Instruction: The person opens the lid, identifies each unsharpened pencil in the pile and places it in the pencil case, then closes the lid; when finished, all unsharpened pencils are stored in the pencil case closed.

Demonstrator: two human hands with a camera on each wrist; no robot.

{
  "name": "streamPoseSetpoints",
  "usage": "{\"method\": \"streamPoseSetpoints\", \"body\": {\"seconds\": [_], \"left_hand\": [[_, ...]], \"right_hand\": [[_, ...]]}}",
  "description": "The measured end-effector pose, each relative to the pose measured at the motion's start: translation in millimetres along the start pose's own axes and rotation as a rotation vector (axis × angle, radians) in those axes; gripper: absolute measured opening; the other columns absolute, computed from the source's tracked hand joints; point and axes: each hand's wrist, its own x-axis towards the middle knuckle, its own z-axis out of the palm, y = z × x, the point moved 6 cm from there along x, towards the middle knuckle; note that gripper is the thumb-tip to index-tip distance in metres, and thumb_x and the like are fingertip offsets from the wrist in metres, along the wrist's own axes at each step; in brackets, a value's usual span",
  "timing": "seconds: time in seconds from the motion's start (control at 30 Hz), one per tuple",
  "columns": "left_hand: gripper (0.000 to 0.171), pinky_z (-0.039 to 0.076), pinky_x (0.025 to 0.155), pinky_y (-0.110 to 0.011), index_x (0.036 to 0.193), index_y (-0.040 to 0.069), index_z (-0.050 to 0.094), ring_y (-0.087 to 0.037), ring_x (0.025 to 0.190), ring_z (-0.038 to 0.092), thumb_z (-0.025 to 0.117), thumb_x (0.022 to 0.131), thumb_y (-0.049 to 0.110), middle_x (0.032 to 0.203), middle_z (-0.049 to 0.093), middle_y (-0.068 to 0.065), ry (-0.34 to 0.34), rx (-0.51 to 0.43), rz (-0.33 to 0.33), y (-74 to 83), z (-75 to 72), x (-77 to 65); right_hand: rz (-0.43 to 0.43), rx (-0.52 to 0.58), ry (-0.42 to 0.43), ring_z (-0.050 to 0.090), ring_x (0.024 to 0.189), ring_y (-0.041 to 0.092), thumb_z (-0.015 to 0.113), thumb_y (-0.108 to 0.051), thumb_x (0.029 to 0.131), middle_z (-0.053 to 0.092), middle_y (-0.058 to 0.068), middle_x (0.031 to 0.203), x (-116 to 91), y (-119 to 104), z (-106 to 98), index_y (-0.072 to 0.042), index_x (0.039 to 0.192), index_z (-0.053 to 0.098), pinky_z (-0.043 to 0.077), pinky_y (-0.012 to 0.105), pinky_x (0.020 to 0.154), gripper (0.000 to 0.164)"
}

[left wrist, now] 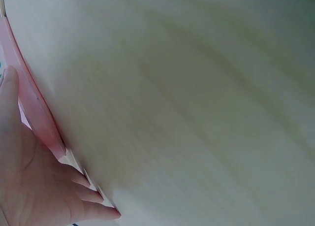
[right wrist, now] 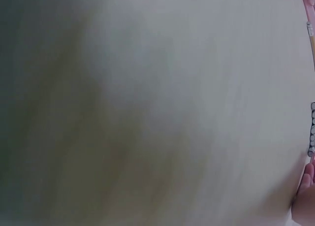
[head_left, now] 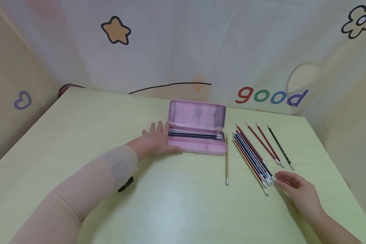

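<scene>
A pink pencil case point(head_left: 198, 145) lies with its lid point(head_left: 197, 114) raised, dark pencils point(head_left: 193, 136) inside. My left hand point(head_left: 157, 139) rests against the case's left end, fingers spread and straight. In the left wrist view its thumb lies along the pink side. To the right, several pencils lie side by side in a slanted bundle point(head_left: 252, 159), mostly red and dark, with a yellow one along the edge. My right hand point(head_left: 300, 193) has loosely curved fingers, its fingertips right at the bundle's eraser ends, which show at the right edge of the right wrist view.
A single yellow pencil point(head_left: 227, 162) lies beside the case's right end. Two red pencils point(head_left: 262, 143) and a black pencil point(head_left: 280, 147) lie apart, right of the bundle. The pale table point(head_left: 170, 210) meets a printed cloth point(head_left: 158, 51) at the back.
</scene>
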Motion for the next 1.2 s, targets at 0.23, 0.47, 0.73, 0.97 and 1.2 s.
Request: {"method": "streamPoseSetpoints", "body": {"seconds": [0.23,0.47,0.73,0.97,1.2], "left_hand": [[0.118,0.009,0.103,-0.066,0.149,0.006,-0.006,-0.044,0.138,-0.004,0.043,0.073,0.081,0.153,-0.005,-0.022,-0.015,0.014,-0.007,1.1,-2.3,1.7],[0.118,0.009,0.102,-0.067,0.149,0.006,-0.006,-0.045,0.137,-0.004,0.043,0.072,0.082,0.153,-0.004,-0.022,0.0,-0.01,0.003,-1.0,-2.6,-1.5],[0.119,0.01,0.102,-0.067,0.149,0.007,-0.006,-0.044,0.138,-0.003,0.043,0.072,0.082,0.153,-0.003,-0.021,0.006,0.0,0.004,1.3,-0.8,-1.2],[0.119,0.01,0.103,-0.066,0.149,0.007,-0.007,-0.043,0.138,-0.004,0.042,0.071,0.083,0.153,-0.004,-0.021,-0.009,0.007,-0.009,1.2,0.4,0.4],[0.119,0.012,0.103,-0.066,0.149,0.008,-0.006,-0.043,0.138,-0.003,0.041,0.071,0.084,0.154,-0.003,-0.021,-0.009,0.024,-0.005,0.0,0.4,0.4]], "right_hand": [[-0.075,-0.172,0.037,0.054,0.085,-0.015,0.069,-0.017,0.085,0.066,0.002,0.106,1,-7,1,0.009,0.12,0.053,0.044,0.007,0.073,0.046],[-0.074,-0.342,0.053,0.051,0.076,-0.014,0.069,-0.019,0.086,0.066,0.019,0.101,7,-14,2,0.005,0.111,0.06,0.043,0.007,0.066,0.036],[0.094,-0.092,0.085,0.057,0.075,-0.011,0.066,-0.022,0.088,0.065,-0.016,0.085,15,-10,-17,0.0,0.11,0.061,0.048,0.011,0.066,0.031],[0.087,0.349,0.204,0.063,0.07,-0.003,0.07,-0.014,0.084,0.067,-0.015,0.076,21,-23,-38,-0.021,0.089,0.068,0.048,0.009,0.063,0.01],[0.037,0.564,0.195,0.065,0.073,0.0,0.07,-0.005,0.083,0.069,-0.009,0.08,28,-35,-31,-0.016,0.088,0.07,0.049,0.013,0.068,0.012]]}}
